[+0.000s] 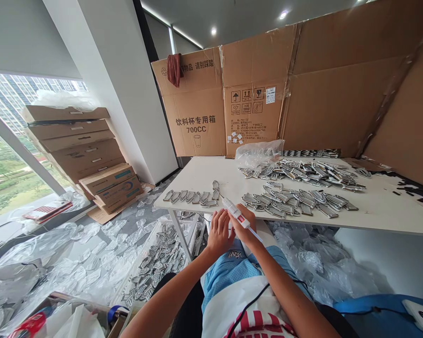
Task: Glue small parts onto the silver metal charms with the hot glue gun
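Note:
My right hand (245,224) is wrapped round a white hot glue gun (235,212). A pale glue stick (255,234) sticks out of its back end, and its nozzle points away from me to the left, over the table's front edge. Beside it my left hand (220,230) has its fingers stretched out, with nothing visible in them. Just past the nozzle, a row of small grey-and-white oblong parts (188,196) lies on the white table (200,170). One more such part (215,184) sits at the row's right end, further back.
Two heaps of similar parts, a nearer one (296,202) and a farther one (313,172), lie on the table's right. A clear plastic bag (259,152) rests by the far heap. Cardboard panels (254,65) wall the back. A floor crate (158,263) holds more parts.

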`<state>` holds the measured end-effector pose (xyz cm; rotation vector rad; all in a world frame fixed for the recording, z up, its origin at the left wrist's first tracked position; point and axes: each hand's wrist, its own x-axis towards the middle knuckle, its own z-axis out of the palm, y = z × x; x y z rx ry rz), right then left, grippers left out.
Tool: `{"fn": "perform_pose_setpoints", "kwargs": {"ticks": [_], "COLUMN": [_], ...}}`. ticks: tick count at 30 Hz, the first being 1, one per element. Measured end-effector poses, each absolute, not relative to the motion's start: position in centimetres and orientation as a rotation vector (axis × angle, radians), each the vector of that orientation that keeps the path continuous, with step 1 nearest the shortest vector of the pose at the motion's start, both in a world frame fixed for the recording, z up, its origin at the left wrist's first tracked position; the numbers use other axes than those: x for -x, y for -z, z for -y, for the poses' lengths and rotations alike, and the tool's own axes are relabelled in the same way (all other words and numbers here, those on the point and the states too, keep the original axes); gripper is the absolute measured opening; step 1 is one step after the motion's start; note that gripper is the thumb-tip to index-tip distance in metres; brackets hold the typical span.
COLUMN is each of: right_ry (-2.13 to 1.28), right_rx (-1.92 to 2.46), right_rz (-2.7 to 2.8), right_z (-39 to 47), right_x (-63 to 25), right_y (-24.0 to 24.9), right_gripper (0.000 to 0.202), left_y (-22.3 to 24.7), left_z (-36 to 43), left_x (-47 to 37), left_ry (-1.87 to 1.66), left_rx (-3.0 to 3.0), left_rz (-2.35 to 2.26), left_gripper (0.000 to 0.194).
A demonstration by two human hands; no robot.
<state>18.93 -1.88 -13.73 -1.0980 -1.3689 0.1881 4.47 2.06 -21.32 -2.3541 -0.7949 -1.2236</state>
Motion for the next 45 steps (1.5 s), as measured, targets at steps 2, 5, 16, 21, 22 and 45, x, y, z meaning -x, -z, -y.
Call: {"fn": "perform_pose_setpoints", "kwargs": {"ticks": [2,5,16,21,22,45], "right_ry": [-0.181,-0.182,-0.143,-0.135,-0.135,-0.124], "right_rx": [1.102,1.101,1.099,1.101,1.102,1.1], "right_rz": [1.372,1.372,1.38,1.382,1.383,1.377], "right_z": [1.9,1.97,1.91,1.87,1.87,1.75], "right_x": [-18.92,-18.9,-18.94,-18.97,-18.97,-18.93], "right_y": [13.7,13.61,13.68,13.77,13.78,13.95], "right_gripper": [0.033,0.033,0.032,0.032,0.032,0.034], "left_y": [21.32,21.31,21.23,21.16,21.15,21.08], "left_z": [-2.06,-2.05,-2.0,-1.94,-1.94,-1.97], "left_x": [-4.48,-4.51,-4.47,-4.51,-4.51,-4.55], "left_ry": [1.221,1.216,1.207,1.199,1.199,1.213], "left_rx": [2.347,2.34,2.367,2.361,2.361,2.329], "left_rz": [0.797,0.8,0.803,0.814,0.815,0.788], "left_gripper": [0.083,0.08,0.085,0.083,0.082,0.084]}}
